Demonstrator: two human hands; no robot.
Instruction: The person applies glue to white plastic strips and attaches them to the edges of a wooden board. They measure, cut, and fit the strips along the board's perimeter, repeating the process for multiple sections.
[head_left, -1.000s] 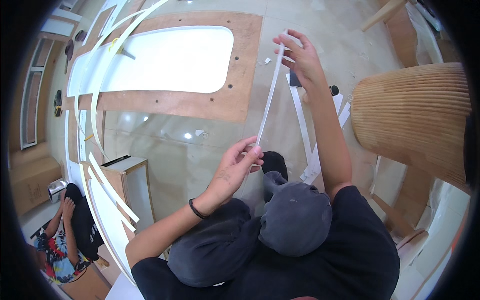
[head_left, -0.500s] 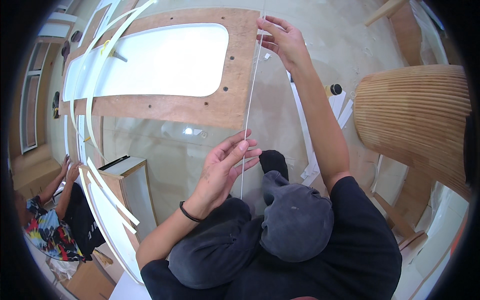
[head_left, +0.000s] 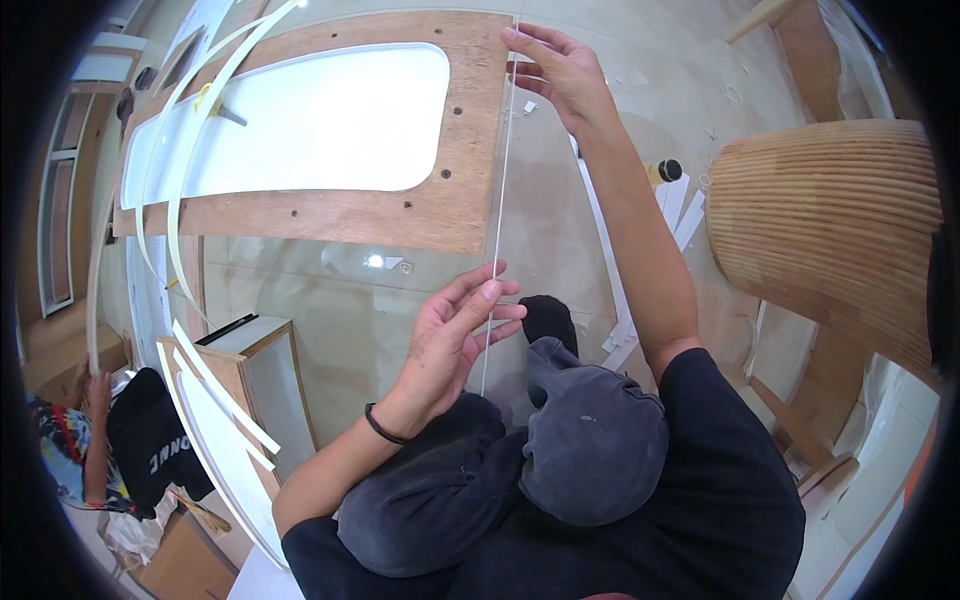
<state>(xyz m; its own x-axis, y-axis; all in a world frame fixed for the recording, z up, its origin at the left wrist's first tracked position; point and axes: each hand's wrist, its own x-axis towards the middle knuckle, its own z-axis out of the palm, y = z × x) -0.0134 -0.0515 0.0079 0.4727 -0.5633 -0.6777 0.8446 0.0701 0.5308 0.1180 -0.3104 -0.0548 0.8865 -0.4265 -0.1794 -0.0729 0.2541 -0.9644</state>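
Observation:
A thin white edging strip (head_left: 502,195) runs along the right end of a plywood panel (head_left: 350,222), which has a long white inset (head_left: 300,125) with rounded corners. At the panel's far right corner, my right hand (head_left: 568,82) pinches the strip between thumb and fingers against the edge. Nearer to me, just below the panel's near corner, the thumb and fingers of my left hand (head_left: 455,330) close on the same strip. Its tail hangs down past the left hand toward my knee. Dark screw holes dot the plywood border.
Long pale curved strips (head_left: 175,200) and a yellow-handled tool (head_left: 215,105) lie across the panel. A white-topped cabinet (head_left: 255,340) stands at left, near a co-worker (head_left: 75,440). At right are a ribbed wooden piece (head_left: 820,220), white strips (head_left: 620,300) and a black-capped bottle (head_left: 667,172).
The panel, strip and my right hand sit slightly farther left. My left hand keeps its pinch. The co-worker at left has shifted and now has hands on a long upright strip.

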